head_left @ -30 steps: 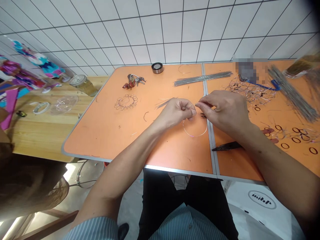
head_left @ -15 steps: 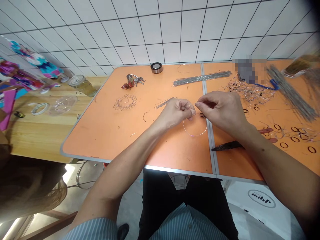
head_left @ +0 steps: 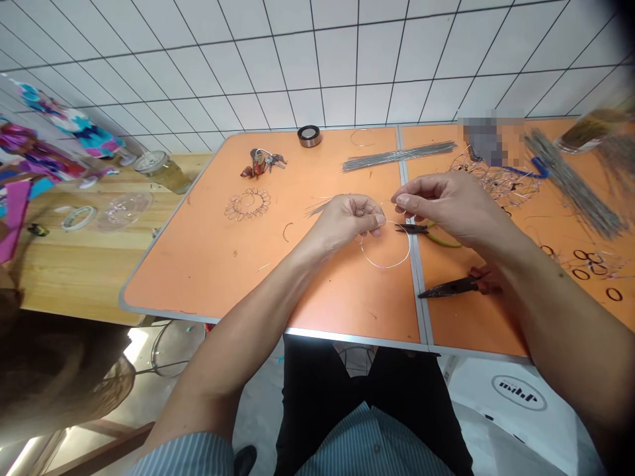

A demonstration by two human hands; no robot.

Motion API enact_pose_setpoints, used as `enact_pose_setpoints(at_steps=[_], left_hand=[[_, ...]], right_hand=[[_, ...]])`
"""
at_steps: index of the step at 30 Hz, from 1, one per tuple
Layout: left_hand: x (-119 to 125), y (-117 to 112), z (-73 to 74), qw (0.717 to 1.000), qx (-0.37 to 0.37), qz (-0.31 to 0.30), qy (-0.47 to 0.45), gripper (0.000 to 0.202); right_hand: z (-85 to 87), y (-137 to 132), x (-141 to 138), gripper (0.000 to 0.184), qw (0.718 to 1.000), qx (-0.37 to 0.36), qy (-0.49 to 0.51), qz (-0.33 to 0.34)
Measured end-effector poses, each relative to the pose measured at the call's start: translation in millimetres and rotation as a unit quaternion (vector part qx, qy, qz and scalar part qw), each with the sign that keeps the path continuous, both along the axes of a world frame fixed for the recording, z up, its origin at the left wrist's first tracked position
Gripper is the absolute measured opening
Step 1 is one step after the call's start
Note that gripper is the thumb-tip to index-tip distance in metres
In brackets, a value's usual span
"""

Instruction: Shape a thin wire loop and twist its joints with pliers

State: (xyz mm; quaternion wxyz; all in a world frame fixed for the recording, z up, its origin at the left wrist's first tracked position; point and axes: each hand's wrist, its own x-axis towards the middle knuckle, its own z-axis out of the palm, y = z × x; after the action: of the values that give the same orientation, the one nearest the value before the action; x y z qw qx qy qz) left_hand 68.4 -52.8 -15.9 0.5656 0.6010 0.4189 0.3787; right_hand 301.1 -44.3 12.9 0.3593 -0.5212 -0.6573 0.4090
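Observation:
My left hand [head_left: 357, 218] is closed in a pinch on a thin wire ring [head_left: 385, 266], which hangs just above the orange table. To its right, my right hand [head_left: 444, 201] has thumb and forefinger pressed together on a fine piece of wire [head_left: 388, 202], barely visible at the fingertips. Below my right hand lie yellow-handled pliers [head_left: 417, 229] with dark jaws. Nearer me, red-handled pliers [head_left: 449, 288] are partly hidden under my right forearm. A looped wire flower shape [head_left: 248, 204] rests to the left, and short cut wires [head_left: 317, 208] lie behind my left hand.
A bundle of straight wires [head_left: 397, 156], a tape roll [head_left: 309, 135] and keys [head_left: 268, 161] lie toward the tiled wall. At right are tangled wire [head_left: 496, 185], another wire bundle [head_left: 575, 185] and several dark rings [head_left: 614, 294]. A lidded cup [head_left: 163, 172] stands on the wooden table.
My right hand has moved slightly right and up, away from my left, uncovering the yellow-handled pliers. My left hand stays nearly in place with the wire ring.

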Motion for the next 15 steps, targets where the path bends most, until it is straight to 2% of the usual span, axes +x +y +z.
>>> enact_pose_setpoints(at_steps=[5,9,15], left_hand=[[-2,1,0.5,1.0,-0.014,-0.007,-0.007,0.018],[-1,1,-1.4,1.0,-0.01,-0.009,-0.009,0.02],[4,4,-7.9,1.0,0.005,-0.002,-0.025,0.026]], right_hand=[[-4.6,6,6,0.037,0.99,-0.112,0.067,0.059],[-13.3,9,5,0.042,0.985,-0.112,0.1,0.082],[-23.1,9,-1,0.04,0.979,-0.117,0.162,0.048]])
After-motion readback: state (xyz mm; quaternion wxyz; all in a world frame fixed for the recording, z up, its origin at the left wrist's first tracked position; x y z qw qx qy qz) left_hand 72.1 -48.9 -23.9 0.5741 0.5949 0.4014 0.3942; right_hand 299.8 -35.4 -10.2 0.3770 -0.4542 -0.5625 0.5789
